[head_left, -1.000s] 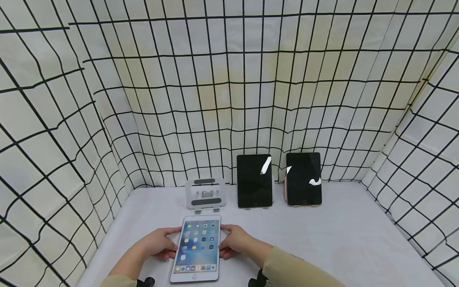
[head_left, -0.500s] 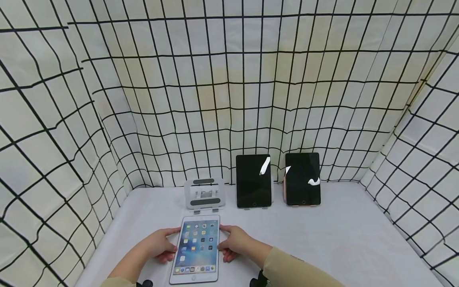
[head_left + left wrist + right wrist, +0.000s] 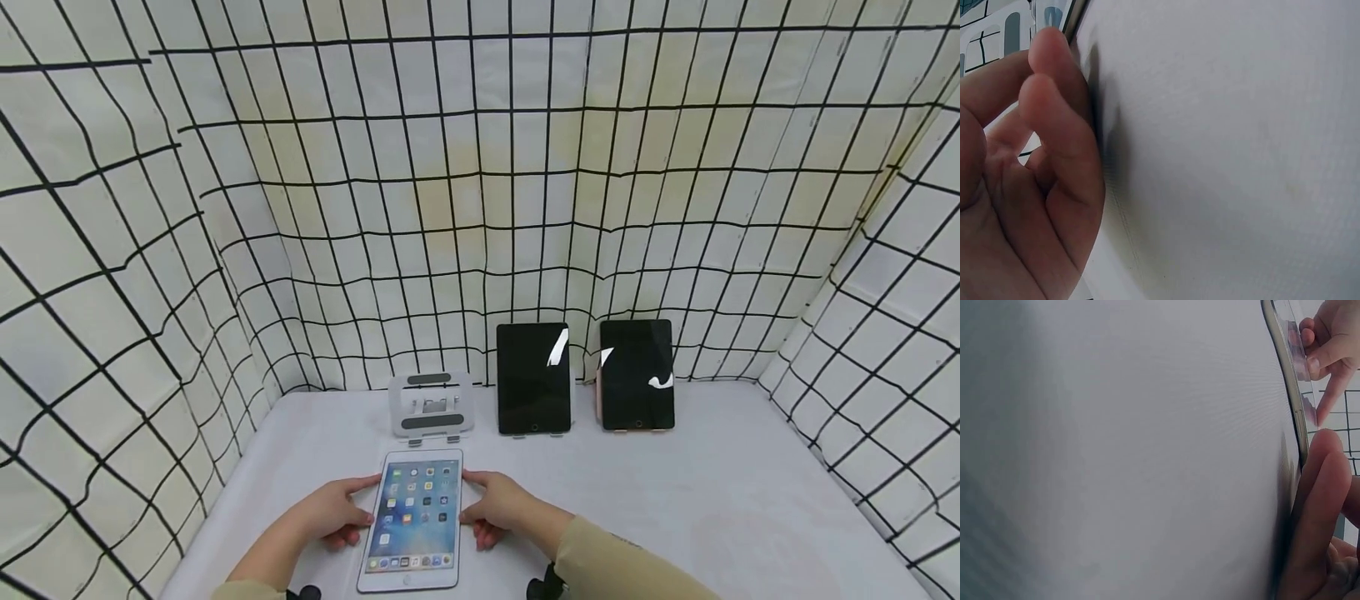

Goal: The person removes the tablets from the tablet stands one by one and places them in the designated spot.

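A white tablet (image 3: 412, 521) lies face up on the white table, its lit screen showing rows of app icons. Beside its left edge is my left hand (image 3: 333, 510), with the index fingertip and thumb touching that side. The right hand (image 3: 498, 507) touches the opposite edge in the same way, thumb by the rim. Both hands have their lower fingers bent beside the tablet. The left wrist view shows loosely bent fingers (image 3: 1066, 125) near a tablet corner. In the right wrist view, the tablet's thin edge (image 3: 1288, 375) runs past the right fingertips.
Behind the tablet stands a clear and grey tablet stand (image 3: 431, 406). To its right, two black-screened tablets lean upright, one in the middle (image 3: 533, 379) and one farther right (image 3: 637, 375). Black-gridded white cloth walls (image 3: 495, 192) enclose the table (image 3: 712, 475).
The right hand's lower fingers have drawn slightly away from the tablet's edge. The tablet and the left hand stay in nearly the same place.
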Demonstrator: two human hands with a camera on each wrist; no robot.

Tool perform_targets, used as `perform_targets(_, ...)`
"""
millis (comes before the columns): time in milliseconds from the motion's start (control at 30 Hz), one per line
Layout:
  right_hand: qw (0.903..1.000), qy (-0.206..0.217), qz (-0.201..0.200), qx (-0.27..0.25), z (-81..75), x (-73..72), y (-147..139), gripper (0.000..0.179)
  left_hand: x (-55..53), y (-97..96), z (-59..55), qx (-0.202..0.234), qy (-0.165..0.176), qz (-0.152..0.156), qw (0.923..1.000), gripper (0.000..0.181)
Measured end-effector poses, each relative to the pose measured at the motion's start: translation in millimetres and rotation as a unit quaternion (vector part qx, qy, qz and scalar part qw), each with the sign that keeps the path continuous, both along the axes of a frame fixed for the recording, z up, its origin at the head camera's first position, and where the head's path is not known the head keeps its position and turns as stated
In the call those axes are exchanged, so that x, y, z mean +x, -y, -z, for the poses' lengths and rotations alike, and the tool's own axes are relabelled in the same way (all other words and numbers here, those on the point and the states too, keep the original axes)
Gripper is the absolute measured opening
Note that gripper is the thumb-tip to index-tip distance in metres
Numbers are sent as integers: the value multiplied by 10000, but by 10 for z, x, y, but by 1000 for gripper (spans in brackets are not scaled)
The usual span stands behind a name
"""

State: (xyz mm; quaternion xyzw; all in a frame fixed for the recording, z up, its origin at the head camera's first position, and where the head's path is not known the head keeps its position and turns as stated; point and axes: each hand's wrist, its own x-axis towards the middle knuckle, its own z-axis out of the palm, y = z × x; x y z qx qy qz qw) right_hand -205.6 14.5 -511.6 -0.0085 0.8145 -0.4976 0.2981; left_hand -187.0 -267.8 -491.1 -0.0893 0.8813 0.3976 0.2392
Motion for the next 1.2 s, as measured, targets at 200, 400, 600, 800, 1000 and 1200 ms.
perform_targets(200,9999,-77,-56,124,34,-12,15,74,42,27,-25,-106,-97,71,9999,72)
perform_targets(400,9999,-98,-117,74,26,-16,22,72,50,54,-14,-186,-83,83,9998,71)
perform_targets(600,9998,-217,-6,-18,-29,-12,-30,66,22,50,-1,-159,-9,79,9998,72)
perform_targets(800,9994,-293,156,-117,-25,-12,-88,61,29,18,21,74,-201,-183,9996,68)
perform_targets(1000,9986,-445,233,-183,-38,-20,-178,57,18,2,51,272,-457,-605,9967,63)
perform_targets(1200,9979,-538,325,-141,-71,-12,-290,53,-15,-31,63,350,-747,-810,9933,56)
